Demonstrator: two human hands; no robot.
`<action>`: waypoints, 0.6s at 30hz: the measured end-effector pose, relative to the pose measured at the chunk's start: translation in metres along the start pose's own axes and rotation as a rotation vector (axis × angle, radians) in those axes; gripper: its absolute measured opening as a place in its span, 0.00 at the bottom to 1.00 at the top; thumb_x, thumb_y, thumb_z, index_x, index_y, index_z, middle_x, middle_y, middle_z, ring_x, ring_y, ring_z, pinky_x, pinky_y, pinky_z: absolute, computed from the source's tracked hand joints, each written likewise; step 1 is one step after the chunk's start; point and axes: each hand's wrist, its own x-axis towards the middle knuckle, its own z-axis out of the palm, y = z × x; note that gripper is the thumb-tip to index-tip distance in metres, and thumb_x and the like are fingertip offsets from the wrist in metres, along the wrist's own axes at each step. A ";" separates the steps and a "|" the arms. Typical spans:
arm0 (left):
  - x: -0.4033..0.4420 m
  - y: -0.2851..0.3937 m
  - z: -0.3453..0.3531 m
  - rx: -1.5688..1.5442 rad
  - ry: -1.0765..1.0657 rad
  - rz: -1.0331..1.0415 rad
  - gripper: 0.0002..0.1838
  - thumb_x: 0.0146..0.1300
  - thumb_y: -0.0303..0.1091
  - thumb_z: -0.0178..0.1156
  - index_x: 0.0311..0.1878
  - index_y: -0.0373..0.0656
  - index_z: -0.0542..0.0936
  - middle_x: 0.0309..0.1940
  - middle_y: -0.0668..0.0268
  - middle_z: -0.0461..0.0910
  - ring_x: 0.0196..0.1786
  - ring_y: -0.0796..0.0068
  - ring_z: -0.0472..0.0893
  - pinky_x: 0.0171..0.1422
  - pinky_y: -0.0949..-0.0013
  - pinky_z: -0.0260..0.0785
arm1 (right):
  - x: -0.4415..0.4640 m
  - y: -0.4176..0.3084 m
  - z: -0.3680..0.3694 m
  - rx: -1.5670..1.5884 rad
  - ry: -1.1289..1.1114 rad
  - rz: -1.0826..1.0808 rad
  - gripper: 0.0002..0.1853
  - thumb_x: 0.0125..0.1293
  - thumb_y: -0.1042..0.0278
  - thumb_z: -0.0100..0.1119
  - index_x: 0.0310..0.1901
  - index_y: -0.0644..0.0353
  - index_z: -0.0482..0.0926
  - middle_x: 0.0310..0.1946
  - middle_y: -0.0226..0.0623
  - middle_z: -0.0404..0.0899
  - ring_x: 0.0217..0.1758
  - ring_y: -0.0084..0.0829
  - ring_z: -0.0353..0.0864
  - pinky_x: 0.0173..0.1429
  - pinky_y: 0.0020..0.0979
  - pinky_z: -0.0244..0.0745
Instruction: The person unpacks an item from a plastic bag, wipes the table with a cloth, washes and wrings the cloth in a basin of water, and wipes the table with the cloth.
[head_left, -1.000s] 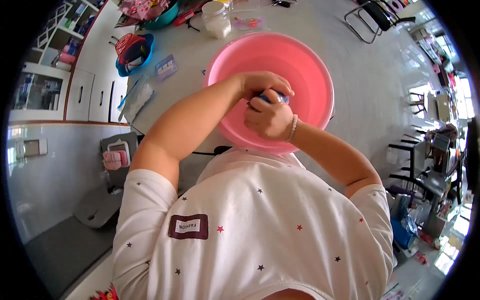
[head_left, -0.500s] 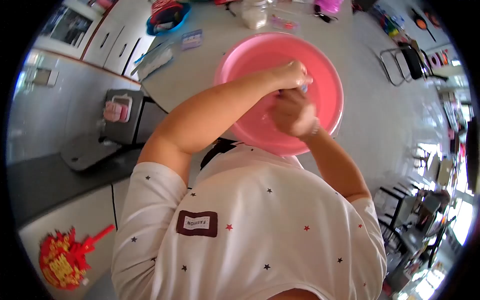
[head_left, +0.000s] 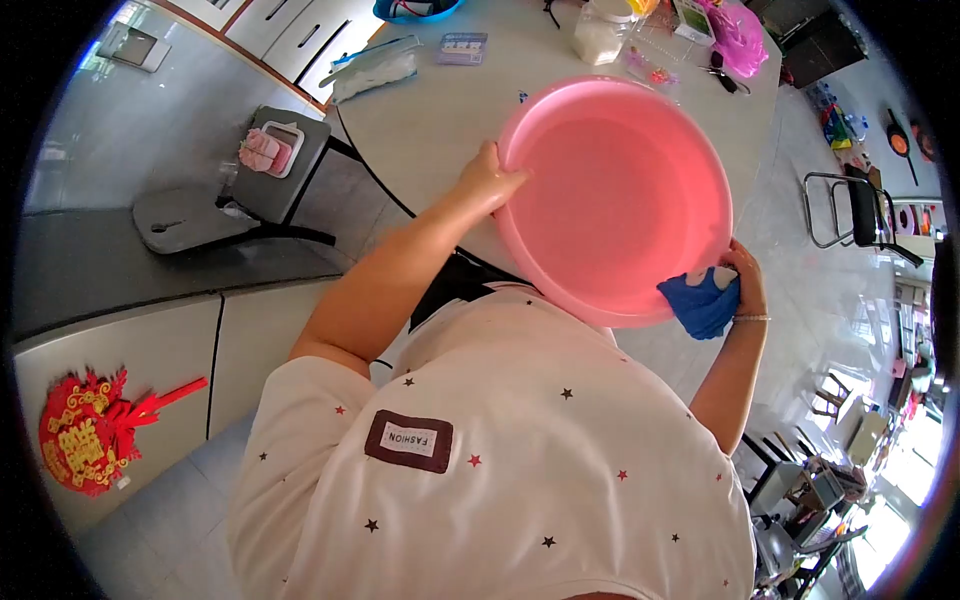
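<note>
A big round pink basin (head_left: 620, 200) stands at the near edge of the table, close against my body. My left hand (head_left: 487, 182) is closed round its left rim, thumb on the inner side. At the lower right rim, my right hand (head_left: 748, 278) grips the basin's edge together with a crumpled blue cloth (head_left: 704, 303) that hangs over the rim. Some of the right fingers are hidden behind the rim and cloth. Whether the basin holds water, I cannot tell.
On the light table (head_left: 430, 130) are a clear jar (head_left: 602, 35), a purple packet (head_left: 462, 49), a plastic bag (head_left: 375, 68) and a pink bag (head_left: 737, 40). A grey chair (head_left: 270, 170) holding a pink item stands left; a black chair (head_left: 862, 205) stands right.
My hands were together over the basin with something bluish between them. Now they are apart on opposite rims, the blue cloth in my right hand. The basin appears further right in view.
</note>
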 end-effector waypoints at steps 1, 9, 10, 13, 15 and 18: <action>0.000 0.003 0.000 0.113 0.050 0.052 0.26 0.52 0.37 0.63 0.50 0.31 0.69 0.41 0.43 0.78 0.42 0.50 0.81 0.47 0.57 0.74 | -0.004 -0.003 0.012 0.035 -0.016 -0.002 0.24 0.58 0.71 0.52 0.57 0.70 0.71 0.36 0.38 0.79 0.39 0.26 0.79 0.44 0.25 0.75; 0.020 0.001 -0.047 -0.107 0.145 0.063 0.16 0.49 0.28 0.56 0.42 0.32 0.75 0.33 0.49 0.80 0.36 0.55 0.82 0.39 0.60 0.73 | -0.035 -0.004 0.075 0.052 0.204 -0.048 0.24 0.53 0.72 0.54 0.54 0.74 0.73 0.39 0.38 0.79 0.38 0.26 0.79 0.43 0.22 0.73; 0.028 -0.004 -0.060 -0.105 0.147 0.110 0.15 0.49 0.28 0.56 0.41 0.32 0.75 0.31 0.49 0.80 0.35 0.57 0.82 0.39 0.61 0.73 | -0.040 -0.008 0.092 0.064 0.205 -0.068 0.24 0.54 0.72 0.54 0.53 0.74 0.73 0.39 0.39 0.79 0.38 0.26 0.79 0.43 0.23 0.73; 0.038 -0.004 -0.099 -0.178 0.117 0.160 0.15 0.48 0.27 0.57 0.41 0.32 0.75 0.28 0.52 0.80 0.32 0.64 0.81 0.36 0.63 0.72 | -0.059 -0.030 0.148 0.126 0.233 -0.098 0.23 0.54 0.72 0.55 0.52 0.74 0.74 0.38 0.39 0.79 0.38 0.26 0.79 0.43 0.23 0.73; 0.044 -0.002 -0.129 -0.155 0.101 0.183 0.15 0.47 0.26 0.57 0.41 0.32 0.75 0.27 0.56 0.79 0.30 0.72 0.79 0.35 0.67 0.71 | -0.062 -0.031 0.176 0.149 0.234 -0.103 0.22 0.54 0.72 0.55 0.51 0.74 0.74 0.38 0.39 0.79 0.38 0.26 0.79 0.43 0.23 0.73; 0.056 -0.015 -0.169 -0.263 0.081 0.177 0.15 0.47 0.24 0.57 0.42 0.32 0.75 0.30 0.57 0.79 0.31 0.73 0.79 0.35 0.69 0.70 | -0.051 -0.022 0.212 0.143 0.203 -0.090 0.21 0.54 0.71 0.56 0.50 0.74 0.75 0.37 0.38 0.79 0.38 0.25 0.78 0.43 0.23 0.73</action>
